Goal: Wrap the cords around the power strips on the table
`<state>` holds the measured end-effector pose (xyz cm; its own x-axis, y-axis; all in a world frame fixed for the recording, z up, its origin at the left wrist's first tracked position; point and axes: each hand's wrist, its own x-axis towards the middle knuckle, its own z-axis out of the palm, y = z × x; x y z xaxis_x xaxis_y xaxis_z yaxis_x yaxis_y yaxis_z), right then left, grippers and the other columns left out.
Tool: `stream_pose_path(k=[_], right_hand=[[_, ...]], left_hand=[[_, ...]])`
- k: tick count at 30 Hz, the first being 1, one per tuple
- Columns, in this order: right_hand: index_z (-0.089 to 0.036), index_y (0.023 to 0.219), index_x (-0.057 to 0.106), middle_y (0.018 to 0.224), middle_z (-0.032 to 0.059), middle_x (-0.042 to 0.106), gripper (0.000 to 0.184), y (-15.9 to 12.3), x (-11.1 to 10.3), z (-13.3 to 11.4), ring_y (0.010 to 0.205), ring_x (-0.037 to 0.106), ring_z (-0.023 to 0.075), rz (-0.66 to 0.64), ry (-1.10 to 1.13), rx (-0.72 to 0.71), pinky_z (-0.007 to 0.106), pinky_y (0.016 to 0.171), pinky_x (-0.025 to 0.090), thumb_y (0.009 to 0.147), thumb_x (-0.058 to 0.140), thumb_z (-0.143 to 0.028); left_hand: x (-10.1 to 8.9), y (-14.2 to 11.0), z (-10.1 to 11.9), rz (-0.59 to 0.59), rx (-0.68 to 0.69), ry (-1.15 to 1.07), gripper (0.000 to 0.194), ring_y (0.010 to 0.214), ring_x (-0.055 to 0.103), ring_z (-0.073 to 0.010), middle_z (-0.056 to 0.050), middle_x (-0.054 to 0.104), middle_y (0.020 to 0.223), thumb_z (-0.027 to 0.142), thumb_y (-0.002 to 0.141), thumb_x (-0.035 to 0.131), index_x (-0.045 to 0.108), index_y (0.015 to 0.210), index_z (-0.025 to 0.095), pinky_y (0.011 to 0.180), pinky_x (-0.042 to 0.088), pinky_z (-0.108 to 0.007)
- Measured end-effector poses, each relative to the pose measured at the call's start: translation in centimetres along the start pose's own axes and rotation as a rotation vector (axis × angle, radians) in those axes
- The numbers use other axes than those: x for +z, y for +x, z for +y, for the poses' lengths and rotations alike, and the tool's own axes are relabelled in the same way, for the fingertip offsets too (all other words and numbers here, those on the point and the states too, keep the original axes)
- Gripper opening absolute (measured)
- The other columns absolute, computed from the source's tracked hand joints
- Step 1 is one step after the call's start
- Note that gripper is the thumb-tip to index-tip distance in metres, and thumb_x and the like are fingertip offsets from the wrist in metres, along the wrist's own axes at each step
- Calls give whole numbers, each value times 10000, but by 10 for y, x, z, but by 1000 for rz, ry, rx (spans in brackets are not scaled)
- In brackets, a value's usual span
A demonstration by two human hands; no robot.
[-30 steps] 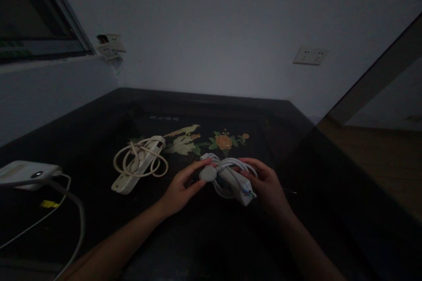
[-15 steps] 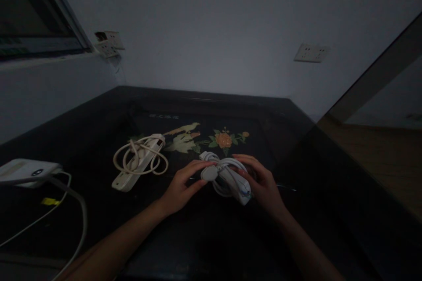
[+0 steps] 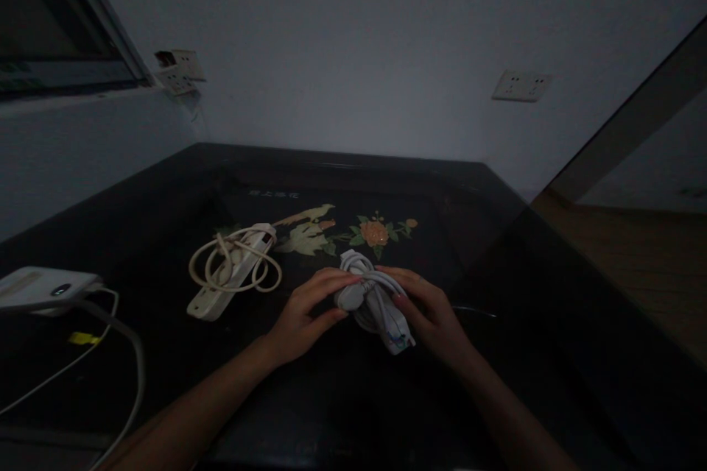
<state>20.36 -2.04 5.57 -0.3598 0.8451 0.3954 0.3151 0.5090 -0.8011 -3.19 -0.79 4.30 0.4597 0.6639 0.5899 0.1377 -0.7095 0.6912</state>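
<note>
A white power strip (image 3: 393,325) with its grey-white cord coiled round it is between my hands, above the dark table. My left hand (image 3: 306,313) is closed on its left side, thumb and fingers at the round plug head (image 3: 350,296). From the right, my right hand (image 3: 431,309) grips the coiled cord (image 3: 381,281) and the strip's side, its thumb lying over the loops. Part of the strip is hidden under the cord. To the left, a second power strip (image 3: 213,300) lies on the table with a loose cream cord (image 3: 194,265) looped over it.
At the far left sits a white box-like device (image 3: 77,280) with cables, a grey one (image 3: 141,368) curving toward the front. A yellow tag (image 3: 82,338) lies nearby. The dark table (image 3: 342,165) meets a wall with sockets (image 3: 520,86); floral decoration (image 3: 374,233) marks its top.
The held power strip has turned a little, its near end shifting left and toward me. My right hand has moved slightly left with it; my left hand stays nearly in place.
</note>
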Motion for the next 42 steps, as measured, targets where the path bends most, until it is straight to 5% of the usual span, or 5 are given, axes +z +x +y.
stream_pose_path(k=[10,15,24,33,42], right_hand=[[-259,1327,498,1303,87,567,385,-4,-1,-7,1218,494,226,-136,-175,-125,424,1034,376,958,389,-242],[-247,1291,518,1245,100,568,380,-5,-2,-8,1160,514,226,-118,-111,-133,394,967,427,971,313,-253],[-268,1232,586,953,65,582,349,-2,-10,-17,875,566,177,-165,-54,-78,299,758,481,955,378,-226],[-254,1117,669,744,11,522,270,-1,-10,-16,682,513,128,-231,-21,-25,229,601,421,951,459,-291],[-246,1092,691,741,19,543,293,-3,2,-22,676,506,130,-279,32,-54,234,607,426,953,450,-336]], left_hand=[[5,-6,2,49,-27,-114,430,1064,596,-235,-98,656,1101,331,823,653,552,1230,237,937,465,-394],[0,-3,4,49,81,93,387,1110,548,-223,-76,571,1203,321,812,661,602,1195,303,939,467,-391],[-1,3,5,-134,276,254,411,1182,508,-228,-77,576,1236,145,850,599,580,1218,328,980,434,-439],[-1,5,1,-135,-19,46,577,1197,502,-235,-108,556,1267,198,800,662,444,1330,269,1005,419,-437],[0,5,-5,-174,11,154,154,1038,577,-209,-58,670,979,287,898,517,620,988,215,1087,284,-459]])
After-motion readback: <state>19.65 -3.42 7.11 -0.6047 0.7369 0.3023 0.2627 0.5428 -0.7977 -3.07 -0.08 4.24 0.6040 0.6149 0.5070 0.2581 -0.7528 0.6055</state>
